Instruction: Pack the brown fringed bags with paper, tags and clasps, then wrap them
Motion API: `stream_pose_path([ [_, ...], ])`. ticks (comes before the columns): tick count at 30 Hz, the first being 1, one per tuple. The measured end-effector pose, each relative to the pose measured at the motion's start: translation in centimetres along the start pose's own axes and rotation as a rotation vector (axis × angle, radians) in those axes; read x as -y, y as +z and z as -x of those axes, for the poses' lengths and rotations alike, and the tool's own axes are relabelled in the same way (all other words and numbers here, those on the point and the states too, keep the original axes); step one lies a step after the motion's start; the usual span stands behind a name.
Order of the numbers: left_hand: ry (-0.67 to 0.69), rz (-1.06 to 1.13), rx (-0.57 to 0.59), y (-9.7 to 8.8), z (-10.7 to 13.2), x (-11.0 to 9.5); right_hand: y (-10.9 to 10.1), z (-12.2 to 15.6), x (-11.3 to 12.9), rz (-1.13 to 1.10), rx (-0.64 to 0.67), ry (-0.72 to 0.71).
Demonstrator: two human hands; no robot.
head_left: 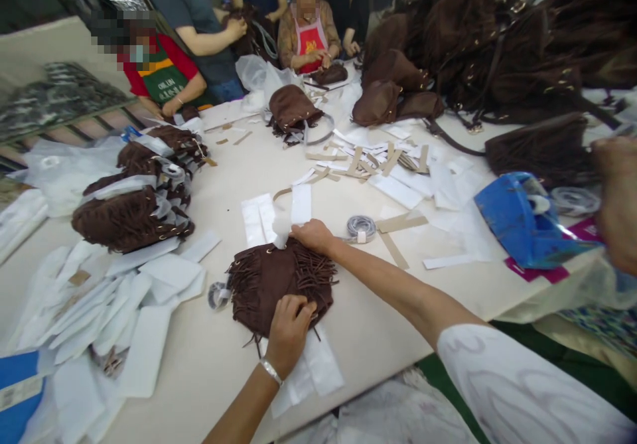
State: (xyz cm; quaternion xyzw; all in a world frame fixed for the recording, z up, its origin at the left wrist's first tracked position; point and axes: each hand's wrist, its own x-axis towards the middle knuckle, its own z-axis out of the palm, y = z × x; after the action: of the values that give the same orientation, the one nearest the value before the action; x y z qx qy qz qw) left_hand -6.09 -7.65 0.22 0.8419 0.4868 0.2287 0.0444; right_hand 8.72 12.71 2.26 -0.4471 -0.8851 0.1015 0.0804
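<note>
Brown bag (273, 285): long axis roughly 9-to-3 o'clock
Left hand (289, 331): on bag, 5 o'clock
Right hand (313, 235): 1 o'clock edge
Fingers: bent, grasp can't tell, both

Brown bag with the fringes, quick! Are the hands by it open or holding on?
Left hand: fingers curled on the brown bag; firm grip can't be told.
Right hand: curled at the bag's top edge; what it holds can't be told.

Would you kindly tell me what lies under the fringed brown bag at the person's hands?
White sheeting shows from under the near edge of the fringed brown bag, on the pale tabletop; whatever lies beneath its middle is covered and cannot be seen.
</note>
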Motion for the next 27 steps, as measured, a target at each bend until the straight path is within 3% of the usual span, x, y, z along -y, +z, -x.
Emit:
stream_pose_path([
  [3,-0.025,0.016,-0.01,0.2,0.6,0.0,-1.8,4.8,1.9,0.019,-0.11,-0.002],
  [6,-0.004,0.048,-0.02,-0.5,1.0,0.1,-1.5,11.7,4.4,-0.144,-0.345,0.058],
  [8,-0.005,0.036,-0.029,-1.2,1.2,0.2,0.1,15.4,6.0,-0.215,-0.257,-0.06],
  [10,-0.035,-0.023,-0.035,-1.9,1.7,0.6,2.3,17.4,7.4,-0.173,-0.21,-0.1],
  [13,-0.096,-0.183,-0.051,-2.9,3.0,1.9,5.3,17.3,8.6,-0.043,-0.277,-0.047],
  [15,-0.124,-0.296,-0.058,-3.4,4.1,3.2,6.1,16.4,8.2,0.028,-0.321,-0.056],
  [20,-0.072,-0.466,-0.037,-3.5,6.9,5.3,5.1,15.9,5.6,0.127,-0.32,-0.24],
  [24,-0.033,-0.552,-0.026,-2.0,8.3,4.9,5.4,16.6,4.2,0.263,-0.337,-0.335],
  [27,-0.056,-0.559,0.012,-1.2,8.8,4.6,6.0,17.1,3.5,0.328,-0.275,-0.368],
])
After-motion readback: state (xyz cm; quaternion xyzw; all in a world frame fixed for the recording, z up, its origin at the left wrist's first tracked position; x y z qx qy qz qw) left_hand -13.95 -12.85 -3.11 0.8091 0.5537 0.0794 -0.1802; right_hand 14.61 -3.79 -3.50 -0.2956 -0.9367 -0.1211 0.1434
